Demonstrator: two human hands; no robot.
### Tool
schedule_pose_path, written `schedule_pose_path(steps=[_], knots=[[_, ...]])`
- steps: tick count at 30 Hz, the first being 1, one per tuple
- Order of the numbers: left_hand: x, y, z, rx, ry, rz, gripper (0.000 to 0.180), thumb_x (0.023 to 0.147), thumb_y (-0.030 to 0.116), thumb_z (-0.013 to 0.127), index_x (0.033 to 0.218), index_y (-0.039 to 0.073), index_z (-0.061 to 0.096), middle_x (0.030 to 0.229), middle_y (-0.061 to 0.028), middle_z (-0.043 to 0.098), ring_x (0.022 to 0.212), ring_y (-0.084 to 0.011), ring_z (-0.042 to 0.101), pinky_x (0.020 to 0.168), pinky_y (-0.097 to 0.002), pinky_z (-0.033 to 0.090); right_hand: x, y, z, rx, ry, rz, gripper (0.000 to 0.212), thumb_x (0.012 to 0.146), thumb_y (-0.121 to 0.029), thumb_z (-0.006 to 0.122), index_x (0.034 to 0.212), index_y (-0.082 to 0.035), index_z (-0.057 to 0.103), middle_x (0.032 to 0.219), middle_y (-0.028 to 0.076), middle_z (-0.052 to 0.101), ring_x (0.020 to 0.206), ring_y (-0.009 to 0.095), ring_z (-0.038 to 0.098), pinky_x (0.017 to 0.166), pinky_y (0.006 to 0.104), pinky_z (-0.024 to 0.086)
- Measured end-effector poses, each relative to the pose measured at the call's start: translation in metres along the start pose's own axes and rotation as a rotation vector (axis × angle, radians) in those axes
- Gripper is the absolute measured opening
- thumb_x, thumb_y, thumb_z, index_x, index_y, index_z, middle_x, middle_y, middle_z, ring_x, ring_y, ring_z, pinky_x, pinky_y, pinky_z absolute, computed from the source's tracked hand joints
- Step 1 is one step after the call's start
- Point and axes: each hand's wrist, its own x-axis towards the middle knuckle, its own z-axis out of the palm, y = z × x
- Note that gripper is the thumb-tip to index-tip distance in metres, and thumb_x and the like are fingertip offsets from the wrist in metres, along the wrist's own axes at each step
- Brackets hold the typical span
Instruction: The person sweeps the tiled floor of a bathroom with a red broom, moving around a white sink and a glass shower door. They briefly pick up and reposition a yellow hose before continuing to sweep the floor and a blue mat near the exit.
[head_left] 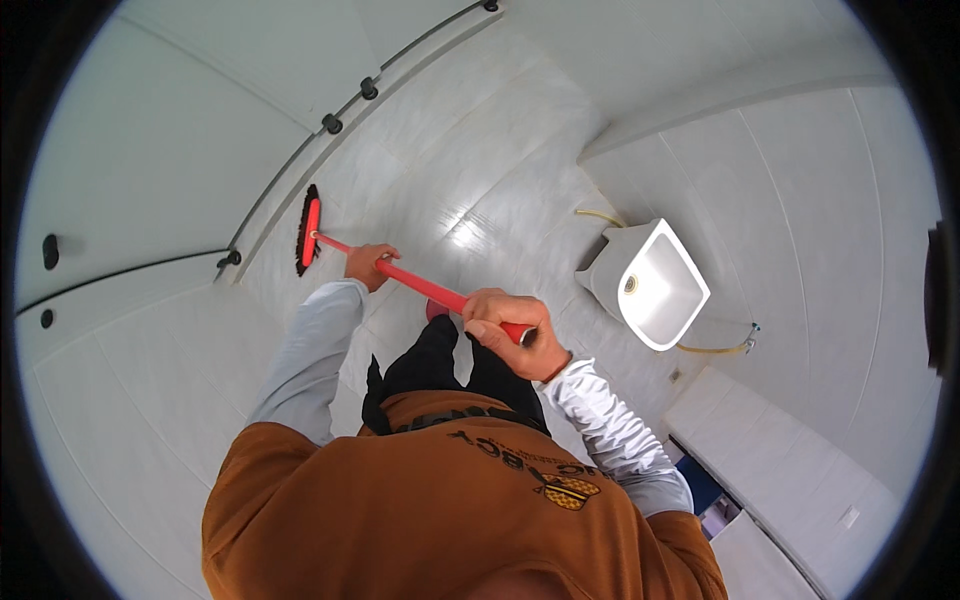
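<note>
A broom with a red handle (420, 284) slants from my body out to the left. Near the top end of the handle, my right hand (517, 330) is wrapped round it, thumb along the side. Lower down the pole, my left hand (370, 266) grips it too. The broom's red head with dark bristles (310, 230) rests on the pale tiled floor (440, 190), close to the base of the shower partition at the left.
A white utility sink (660, 285) stands to the right, with yellowish hoses near it. Along the left runs a partition (180, 110) with a raised sill and black fittings (332, 124). A white cabinet (780, 440) with a partly open front stands at the lower right.
</note>
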Motion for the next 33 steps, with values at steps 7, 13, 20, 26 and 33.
schedule_pose_path(steps=[7, 13, 20, 26, 33], knots=[[0.124, 0.087, 0.013, -0.125, 0.022, 0.117, 0.01, 0.079, 0.012, 0.062, 0.085, 0.018, 0.068, 0.069, -0.0087, 0.064, 0.068, -0.0282, 0.063, 0.064, -0.0401, 0.049, 0.015, -0.048, -0.09, -0.085, 0.143, -0.008, 0.029, 0.087, -0.002, 0.057, 0.06, -0.001, 0.047, 0.059, 0.005, 0.048, 0.068, 0.022, 0.053, 0.078, 0.0393, 0.045], [0.219, 0.147, 0.028, -0.074, -0.008, 0.119, 0.01, 0.081, 0.013, 0.06, 0.088, 0.016, 0.067, 0.067, -0.0087, 0.064, 0.065, -0.0264, 0.063, 0.062, -0.0385, 0.048, 0.047, -0.067, -0.188, -0.017, 0.214, -0.056, 0.029, 0.086, 0.003, 0.056, 0.061, 0.0, 0.042, 0.061, 0.005, 0.046, 0.066, 0.018, 0.048, 0.072, 0.0335, 0.044], [0.336, 0.192, 0.019, -0.115, -0.047, 0.031, 0.01, 0.082, 0.016, 0.062, 0.09, 0.021, 0.066, 0.074, -0.0067, 0.066, 0.075, -0.0281, 0.064, 0.072, -0.0403, 0.047, 0.117, -0.089, -0.285, -0.085, 0.199, -0.045, 0.03, 0.088, 0.0, 0.054, 0.06, 0.0, 0.045, 0.06, 0.004, 0.048, 0.065, 0.016, 0.049, 0.071, 0.0325, 0.044], [0.453, 0.214, 0.02, -0.136, 0.012, 0.101, 0.011, 0.081, 0.015, 0.062, 0.089, 0.022, 0.066, 0.071, -0.0057, 0.065, 0.072, -0.0275, 0.064, 0.07, -0.0399, 0.047, 0.179, -0.099, -0.359, -0.146, 0.266, -0.05, 0.031, 0.088, -0.002, 0.055, 0.059, 0.0, 0.044, 0.058, 0.004, 0.046, 0.064, 0.017, 0.05, 0.068, 0.0324, 0.043], [0.582, 0.264, 0.019, -0.163, -0.089, 0.198, 0.013, 0.082, 0.012, 0.06, 0.091, 0.02, 0.065, 0.07, -0.0074, 0.065, 0.073, -0.029, 0.063, 0.073, -0.0412, 0.045, 0.222, -0.112, -0.446, -0.184, 0.421, -0.13, 0.028, 0.088, -0.002, 0.054, 0.062, 0.0, 0.045, 0.059, 0.005, 0.048, 0.064, 0.019, 0.051, 0.07, 0.0356, 0.044]])
